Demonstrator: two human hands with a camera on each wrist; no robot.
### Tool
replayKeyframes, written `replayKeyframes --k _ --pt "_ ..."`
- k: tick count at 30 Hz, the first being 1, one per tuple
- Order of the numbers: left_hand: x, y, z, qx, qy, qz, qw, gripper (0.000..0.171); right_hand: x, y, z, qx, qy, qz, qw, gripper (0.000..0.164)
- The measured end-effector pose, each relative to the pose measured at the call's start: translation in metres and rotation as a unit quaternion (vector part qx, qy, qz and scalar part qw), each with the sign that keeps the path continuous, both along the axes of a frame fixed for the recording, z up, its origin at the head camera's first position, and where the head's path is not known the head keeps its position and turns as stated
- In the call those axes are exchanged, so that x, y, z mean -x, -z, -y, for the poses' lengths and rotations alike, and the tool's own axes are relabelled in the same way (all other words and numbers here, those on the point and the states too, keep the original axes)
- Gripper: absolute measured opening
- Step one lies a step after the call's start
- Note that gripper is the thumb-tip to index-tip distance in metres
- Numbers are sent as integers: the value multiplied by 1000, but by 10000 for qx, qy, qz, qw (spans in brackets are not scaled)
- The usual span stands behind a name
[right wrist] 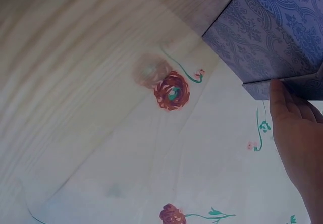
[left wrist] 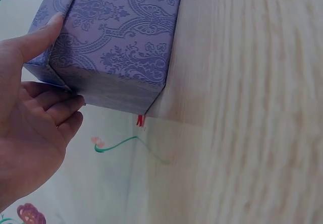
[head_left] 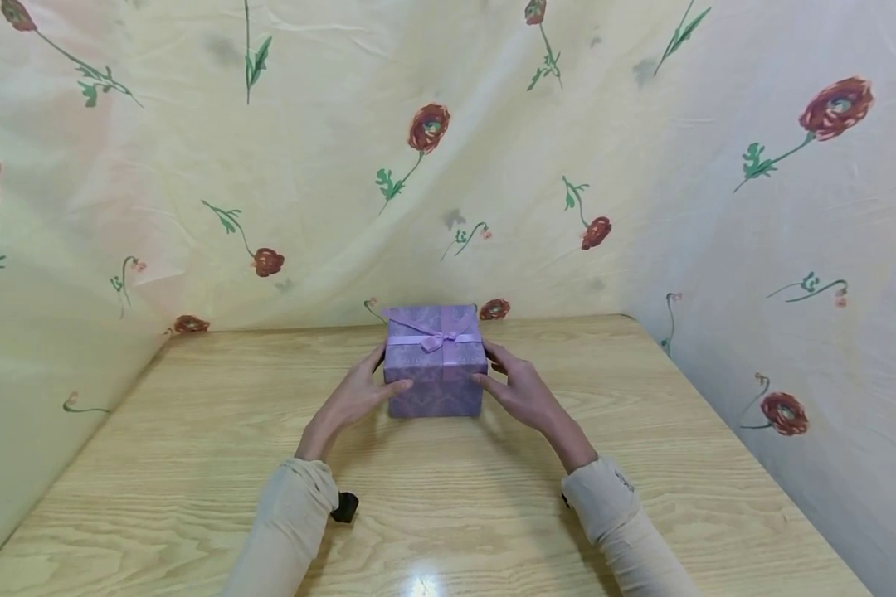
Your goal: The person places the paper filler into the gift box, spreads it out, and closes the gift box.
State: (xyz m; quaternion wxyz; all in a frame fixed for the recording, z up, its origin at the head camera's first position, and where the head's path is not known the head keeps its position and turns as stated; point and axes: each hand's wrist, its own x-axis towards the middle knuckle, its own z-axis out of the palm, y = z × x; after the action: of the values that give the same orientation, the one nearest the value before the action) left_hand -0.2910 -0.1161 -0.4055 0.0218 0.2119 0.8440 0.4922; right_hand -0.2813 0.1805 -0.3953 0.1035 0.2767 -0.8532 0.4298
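Observation:
A purple patterned gift box (head_left: 435, 400) stands upright on the wooden table, near its far edge. Its lid (head_left: 414, 363) is on, crossed by a lilac ribbon tied in a bow (head_left: 433, 341) on top. From the left side, my left hand (head_left: 354, 396) holds the lid, thumb on the front at the lower rim and fingers along the side. My right hand (head_left: 528, 398) grips the opposite side the same way. The left wrist view shows the left thumb (left wrist: 50, 30) right at the seam between lid and base. In the right wrist view, the right hand (right wrist: 298, 138) lies against the lid's edge.
A light wood table (head_left: 194, 464) spreads around the box. Cloth with red flowers (head_left: 328, 166) hangs behind it and along both sides, close to the box's back. A small black object (head_left: 345, 507) shows beside the left sleeve (head_left: 287, 514).

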Motion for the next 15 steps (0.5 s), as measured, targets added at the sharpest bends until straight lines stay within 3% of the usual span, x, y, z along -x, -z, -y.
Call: replayKeyframes --k 15 --pt "-1 6 0 -63 34 58 10000 100 -1 2 1 -17 -44 60 10000 61"
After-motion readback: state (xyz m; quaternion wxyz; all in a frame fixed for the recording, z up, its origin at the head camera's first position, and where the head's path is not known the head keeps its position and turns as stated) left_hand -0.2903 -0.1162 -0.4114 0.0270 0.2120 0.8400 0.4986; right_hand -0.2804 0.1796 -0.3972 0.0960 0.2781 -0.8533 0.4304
